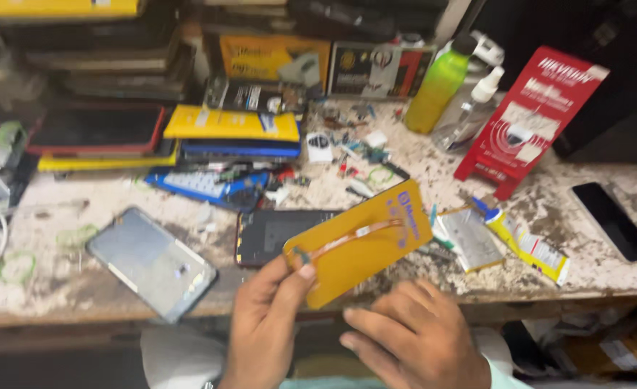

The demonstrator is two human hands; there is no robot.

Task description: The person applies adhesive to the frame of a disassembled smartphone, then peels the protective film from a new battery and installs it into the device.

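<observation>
Above the tabletop (81,288) edge, a yellow card packet (361,241) with a flex ribbon is held up.
It is pinched at its lower corner by the left hand (264,324), tilted for viewing; the right hand (412,338) hovers beneath, fingers loosely spread, gripping nothing. A dark phone (275,234) lies behind.

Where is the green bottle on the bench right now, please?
In the head view, the green bottle stands at the back right of the bench, just left of a clear dropper bottle and the red card package.
</observation>
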